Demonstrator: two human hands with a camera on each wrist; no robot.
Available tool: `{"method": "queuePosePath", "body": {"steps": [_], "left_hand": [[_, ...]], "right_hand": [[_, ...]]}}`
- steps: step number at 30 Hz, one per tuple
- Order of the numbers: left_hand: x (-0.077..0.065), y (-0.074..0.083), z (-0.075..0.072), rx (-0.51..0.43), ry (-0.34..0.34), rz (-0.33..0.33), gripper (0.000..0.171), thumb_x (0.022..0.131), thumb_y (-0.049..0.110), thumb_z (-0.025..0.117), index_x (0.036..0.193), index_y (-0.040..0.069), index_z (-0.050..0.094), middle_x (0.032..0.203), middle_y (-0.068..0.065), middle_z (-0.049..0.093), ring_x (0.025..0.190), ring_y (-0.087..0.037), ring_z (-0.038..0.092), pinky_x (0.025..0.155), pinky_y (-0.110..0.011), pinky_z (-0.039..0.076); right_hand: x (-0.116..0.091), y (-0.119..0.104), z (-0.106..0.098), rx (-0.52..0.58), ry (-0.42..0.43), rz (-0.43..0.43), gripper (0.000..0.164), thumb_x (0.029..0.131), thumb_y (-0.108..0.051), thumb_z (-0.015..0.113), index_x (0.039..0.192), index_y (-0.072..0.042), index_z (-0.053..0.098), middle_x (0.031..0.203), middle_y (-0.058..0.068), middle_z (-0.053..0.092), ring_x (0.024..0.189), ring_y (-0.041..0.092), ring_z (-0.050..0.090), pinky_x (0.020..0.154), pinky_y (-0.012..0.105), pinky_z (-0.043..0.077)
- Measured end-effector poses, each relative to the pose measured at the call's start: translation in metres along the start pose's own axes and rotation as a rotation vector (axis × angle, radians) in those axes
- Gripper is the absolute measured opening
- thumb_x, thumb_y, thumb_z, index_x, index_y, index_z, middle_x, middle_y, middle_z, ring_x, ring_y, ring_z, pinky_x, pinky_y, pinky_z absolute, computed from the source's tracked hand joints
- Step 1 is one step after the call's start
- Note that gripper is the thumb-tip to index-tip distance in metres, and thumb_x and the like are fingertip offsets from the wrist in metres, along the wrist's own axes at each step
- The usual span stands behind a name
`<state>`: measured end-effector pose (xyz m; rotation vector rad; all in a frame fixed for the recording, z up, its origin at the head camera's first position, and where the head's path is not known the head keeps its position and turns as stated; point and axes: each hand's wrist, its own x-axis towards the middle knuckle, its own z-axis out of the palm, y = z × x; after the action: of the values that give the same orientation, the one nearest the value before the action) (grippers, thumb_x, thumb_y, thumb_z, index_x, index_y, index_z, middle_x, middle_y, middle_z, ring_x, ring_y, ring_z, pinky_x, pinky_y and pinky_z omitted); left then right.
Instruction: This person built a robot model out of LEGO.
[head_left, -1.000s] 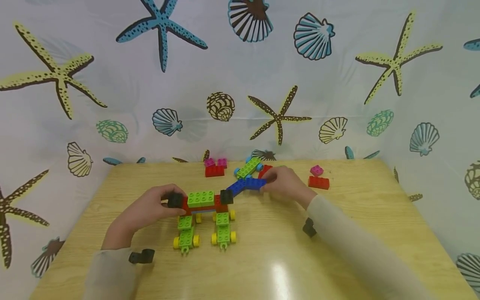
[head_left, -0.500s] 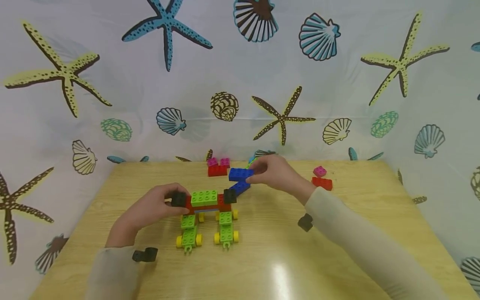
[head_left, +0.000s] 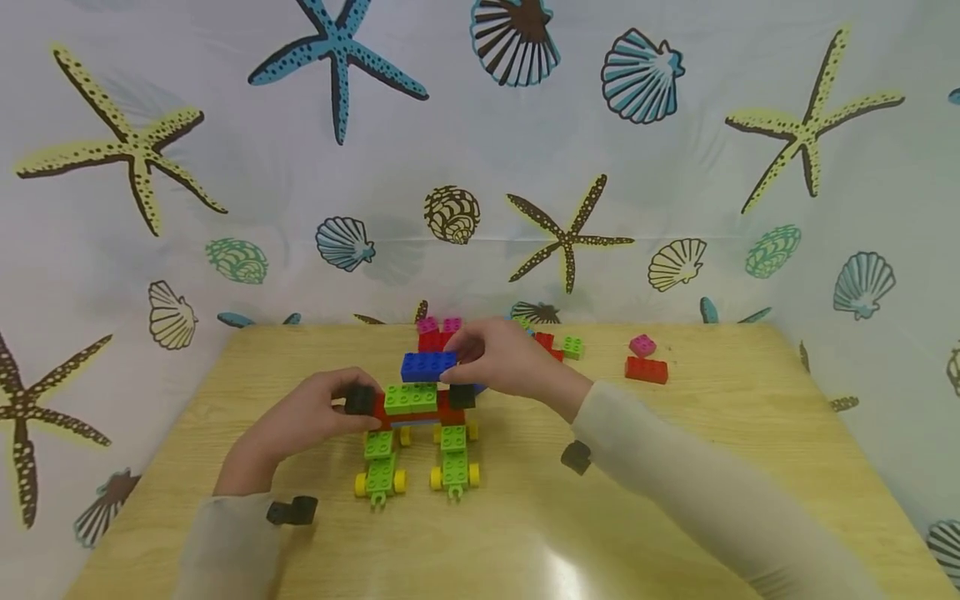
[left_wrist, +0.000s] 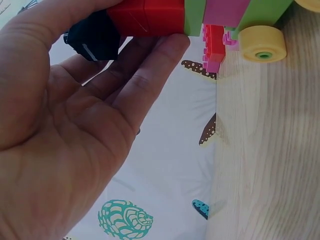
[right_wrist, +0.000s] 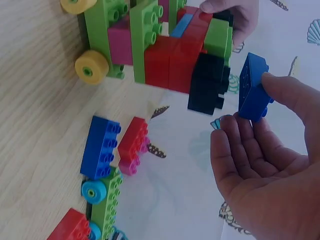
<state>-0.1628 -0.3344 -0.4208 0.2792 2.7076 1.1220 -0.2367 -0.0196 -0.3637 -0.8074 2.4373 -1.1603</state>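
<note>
A toy brick vehicle stands on the table, with lime green wheeled bases (head_left: 380,475), yellow wheels (right_wrist: 91,67), red bricks (right_wrist: 170,62) and a lime brick (head_left: 410,400) on top. Black bricks (head_left: 462,395) sit at both ends. My left hand (head_left: 300,421) grips the vehicle's left end, its fingers against the red bricks (left_wrist: 150,17) beside a black brick (left_wrist: 92,35). Between thumb and fingers my right hand (head_left: 513,362) pinches a blue brick (head_left: 426,367) just above the lime top. The right wrist view shows this blue brick (right_wrist: 251,87) apart from the vehicle.
Another blue brick (right_wrist: 100,147) lies behind the vehicle, by a red brick (right_wrist: 132,140) with pink bricks. Beyond is a green base with blue wheels (right_wrist: 106,202). To the right lie a lime brick (head_left: 573,347), a red brick (head_left: 647,370) and a pink brick (head_left: 642,345).
My right hand has lifted the blue brick from the back of the table and carried it left to above the vehicle. The left hand keeps its grip there.
</note>
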Motion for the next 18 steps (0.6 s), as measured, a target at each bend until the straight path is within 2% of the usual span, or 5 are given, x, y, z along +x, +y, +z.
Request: {"method": "queuePosePath", "body": {"steps": [9,18], "left_hand": [[-0.001,-0.002,0.0,-0.004,-0.003,0.019,0.032,0.1,0.029,0.086,0.127,0.017,0.073,0.138,-0.01,0.075,0.139,-0.041,0.063,0.119,-0.069,0.053],[-0.002,-0.001,-0.002,0.005,0.0,0.002,0.035,0.1,0.031,0.086,0.129,0.018,0.073,0.142,-0.011,0.074,0.143,-0.044,0.06,0.123,-0.073,0.048]], "right_hand": [[0.006,-0.011,0.022,0.0,-0.037,-0.018,0.034,0.098,-0.026,0.09,0.126,-0.012,0.079,0.119,0.003,0.083,0.107,0.016,0.077,0.1,0.033,0.066],[0.009,-0.009,0.026,-0.024,-0.077,-0.01,0.036,0.098,-0.027,0.09,0.129,-0.012,0.077,0.123,0.003,0.082,0.113,0.018,0.077,0.107,0.038,0.065]]}}
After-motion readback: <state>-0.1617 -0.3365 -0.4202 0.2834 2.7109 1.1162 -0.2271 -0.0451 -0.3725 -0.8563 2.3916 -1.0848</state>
